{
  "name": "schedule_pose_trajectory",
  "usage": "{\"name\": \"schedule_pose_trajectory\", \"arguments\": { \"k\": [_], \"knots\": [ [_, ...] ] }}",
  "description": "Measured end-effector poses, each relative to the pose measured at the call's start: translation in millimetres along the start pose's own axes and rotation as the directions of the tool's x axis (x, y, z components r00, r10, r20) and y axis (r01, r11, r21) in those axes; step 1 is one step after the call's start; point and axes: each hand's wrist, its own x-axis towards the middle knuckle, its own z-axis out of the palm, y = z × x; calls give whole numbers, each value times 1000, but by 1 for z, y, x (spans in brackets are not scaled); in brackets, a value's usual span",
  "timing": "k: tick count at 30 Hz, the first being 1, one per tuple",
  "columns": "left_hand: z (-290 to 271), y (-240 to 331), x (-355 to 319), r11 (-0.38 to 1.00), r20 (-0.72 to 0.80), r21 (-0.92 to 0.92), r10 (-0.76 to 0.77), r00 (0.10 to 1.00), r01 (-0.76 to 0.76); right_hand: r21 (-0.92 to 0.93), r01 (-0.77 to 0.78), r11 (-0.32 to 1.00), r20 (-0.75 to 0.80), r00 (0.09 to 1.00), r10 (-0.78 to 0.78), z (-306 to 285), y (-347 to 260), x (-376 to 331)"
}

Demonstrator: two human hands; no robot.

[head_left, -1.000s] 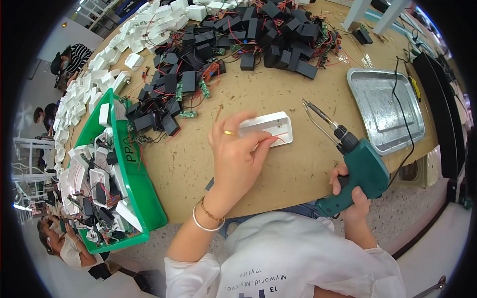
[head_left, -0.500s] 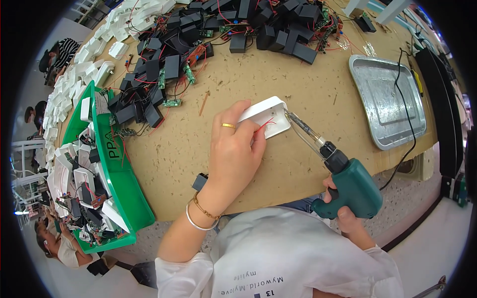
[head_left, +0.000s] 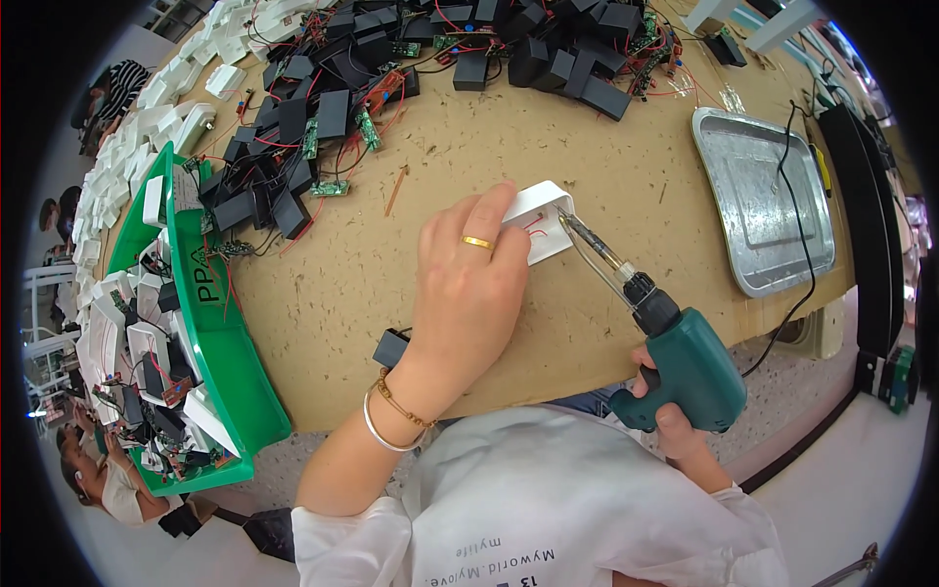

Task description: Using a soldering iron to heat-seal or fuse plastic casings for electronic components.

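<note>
My left hand [head_left: 469, 284], with a gold ring and wrist bangles, presses down on a small white plastic casing [head_left: 541, 219] lying on the brown worktable [head_left: 411, 264]. Red wires show inside the casing. My right hand [head_left: 675, 426] grips the handle of a green soldering gun [head_left: 685, 367]. Its long metal tip [head_left: 587, 245] reaches up-left and touches the inside of the casing near its right edge. A small black part [head_left: 390, 347] lies by my left wrist.
A pile of black modules, circuit boards and red wires [head_left: 391, 68] covers the table's far side. A green bin [head_left: 186, 342] of parts sits at the left, white casings [head_left: 147, 108] behind it. A metal tray [head_left: 763, 196] lies at the right. People sit at the far left.
The soldering gun has swung up-left until its tip sits in the casing. My left hand turned and steadied the white casing, and my head moved closer to the table.
</note>
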Motion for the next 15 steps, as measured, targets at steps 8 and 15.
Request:
{"name": "schedule_pose_trajectory", "arguments": {
  "k": [8,15],
  "knots": [
    [2,0,-1,998,24,-53,-36,999,38,-128,-49,991,58,997,57,-8,5,-3],
    [2,-1,-1,996,35,-78,-44,998,47,-228,-81,970,88,991,104,-15,7,-6]
  ]
}}
